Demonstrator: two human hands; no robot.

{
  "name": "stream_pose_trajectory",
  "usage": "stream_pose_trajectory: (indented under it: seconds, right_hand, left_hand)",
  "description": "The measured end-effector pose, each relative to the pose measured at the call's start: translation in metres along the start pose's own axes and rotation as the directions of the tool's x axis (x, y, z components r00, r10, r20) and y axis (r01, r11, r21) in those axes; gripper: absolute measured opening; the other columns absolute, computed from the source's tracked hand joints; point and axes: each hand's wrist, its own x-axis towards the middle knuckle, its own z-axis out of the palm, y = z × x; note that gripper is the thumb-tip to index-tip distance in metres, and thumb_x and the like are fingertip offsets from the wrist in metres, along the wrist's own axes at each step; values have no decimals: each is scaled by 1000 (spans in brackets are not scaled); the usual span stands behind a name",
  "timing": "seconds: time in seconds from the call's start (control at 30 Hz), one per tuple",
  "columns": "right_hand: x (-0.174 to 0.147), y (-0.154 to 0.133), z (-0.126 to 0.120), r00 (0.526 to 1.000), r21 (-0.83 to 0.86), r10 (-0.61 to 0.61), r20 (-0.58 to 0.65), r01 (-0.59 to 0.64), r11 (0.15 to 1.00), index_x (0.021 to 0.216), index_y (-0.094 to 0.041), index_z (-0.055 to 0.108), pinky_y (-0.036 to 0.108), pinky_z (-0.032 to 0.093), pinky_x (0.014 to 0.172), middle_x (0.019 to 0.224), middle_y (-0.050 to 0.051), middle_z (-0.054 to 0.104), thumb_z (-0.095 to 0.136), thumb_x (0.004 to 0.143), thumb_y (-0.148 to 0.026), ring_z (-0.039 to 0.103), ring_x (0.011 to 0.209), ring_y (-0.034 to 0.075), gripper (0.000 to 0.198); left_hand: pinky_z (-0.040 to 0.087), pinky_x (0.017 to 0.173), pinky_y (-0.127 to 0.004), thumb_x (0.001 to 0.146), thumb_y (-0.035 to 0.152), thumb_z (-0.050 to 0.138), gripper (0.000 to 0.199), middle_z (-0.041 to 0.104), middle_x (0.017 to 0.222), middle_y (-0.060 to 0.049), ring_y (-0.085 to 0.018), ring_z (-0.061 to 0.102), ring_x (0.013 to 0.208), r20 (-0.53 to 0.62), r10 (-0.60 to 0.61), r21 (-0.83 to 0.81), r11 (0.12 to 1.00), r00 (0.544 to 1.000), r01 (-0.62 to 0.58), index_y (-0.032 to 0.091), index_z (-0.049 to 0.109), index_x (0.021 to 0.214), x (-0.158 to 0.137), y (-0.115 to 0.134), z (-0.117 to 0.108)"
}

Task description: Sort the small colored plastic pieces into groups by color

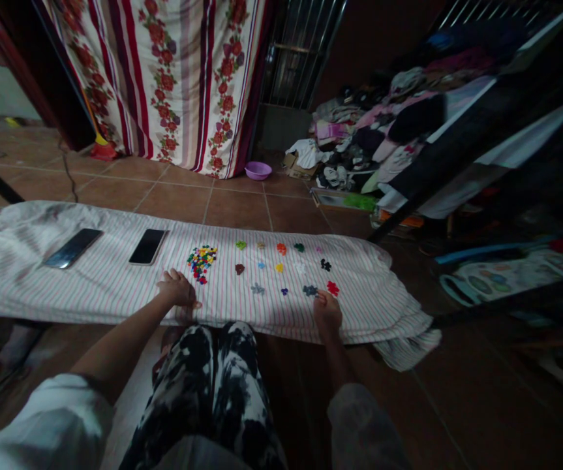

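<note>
My left hand [177, 290] lies on the striped cloth [115, 294] with its fingers apart, just left of a heap of small mixed-colour pieces [201, 262]. To the right, my right hand [328, 312] has its fingertips pinched together at the edge of a dark grey pile [310, 290]; whatever is between them is too small to make out. A red pile [333, 288] lies just beyond that hand. Several more little piles sit sorted by colour, among them a black pile [326, 265], an orange pile [281, 249], a yellow pile [279, 267] and a brown pile [239, 269].
Two phones, a black-screened one [147, 247] and a shinier one [74, 249], rest on the cloth at left. Beyond are a purple basin [258, 171], a floral curtain [178, 85] and a heap of clothes [359, 130]. A dark post [408, 202] slants up at right.
</note>
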Motion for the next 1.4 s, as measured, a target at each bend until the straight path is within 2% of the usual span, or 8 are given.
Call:
stream_pose_trajectory:
  seconds: [0.2,0.4,0.5,0.63,0.83,1.07,1.2,1.4]
  right_hand:
    - [3,3,1,999,13,-21,43,20,1000,91,-17,65,39,47,86,89,11,67,40,70,-28,57,88,23,35]
    - [-7,-4,-4,996,35,-18,-82,21,999,97,-15,65,42,47,86,94,13,65,42,74,-33,56,91,26,37]
    - [-17,-27,-3,996,80,-40,-75,46,996,97,-15,66,41,47,85,95,15,65,42,79,-37,57,92,26,38]
    - [-36,-81,12,983,248,-162,88,136,959,94,-18,67,38,50,82,92,12,67,43,84,-41,60,86,24,35]
    - [-69,-167,53,823,481,-413,390,201,853,95,-21,70,30,51,76,88,6,67,48,89,-34,63,80,18,26]
    - [-90,-234,88,625,378,-501,599,332,864,100,-24,71,26,47,81,96,4,68,53,90,-20,63,88,16,21]
    - [-95,-249,100,586,281,-473,658,391,876,109,-25,69,25,45,84,104,5,67,52,91,-19,62,93,16,26]
    - [-96,-260,105,597,167,-422,682,435,885,110,-26,68,25,43,81,103,4,67,50,92,-19,61,94,17,26]
  left_hand:
    - [31,106,-65,50,80,67,139,4,158,-34,-52,8,145,45,-30,13,999,999,29,1,16,152,-3,1,-4]
    - [28,107,-67,48,76,72,142,3,156,-36,-57,3,143,39,-22,-21,1000,999,23,-4,16,150,4,1,2]
    - [27,106,-69,47,75,73,142,3,157,-36,-56,4,143,58,-28,-24,999,998,29,-1,15,151,6,2,2]
    - [28,104,-70,46,73,74,142,4,157,-35,-55,6,144,54,-26,-28,999,998,28,2,14,152,3,3,-1]
    - [29,106,-68,52,74,71,139,1,157,-35,-53,5,145,61,-16,-21,1000,998,17,-1,12,152,-6,3,-6]
    - [29,106,-68,54,78,67,138,5,157,-35,-52,8,145,24,-11,-20,1000,1000,12,-3,13,151,-6,3,-3]
    - [27,106,-69,52,82,65,140,6,157,-36,-53,8,145,23,-10,-43,999,1000,11,-2,15,151,-8,3,-5]
    - [24,107,-70,53,80,66,137,2,156,-37,-54,5,144,62,-9,-69,997,998,14,-1,16,151,-14,7,-14]
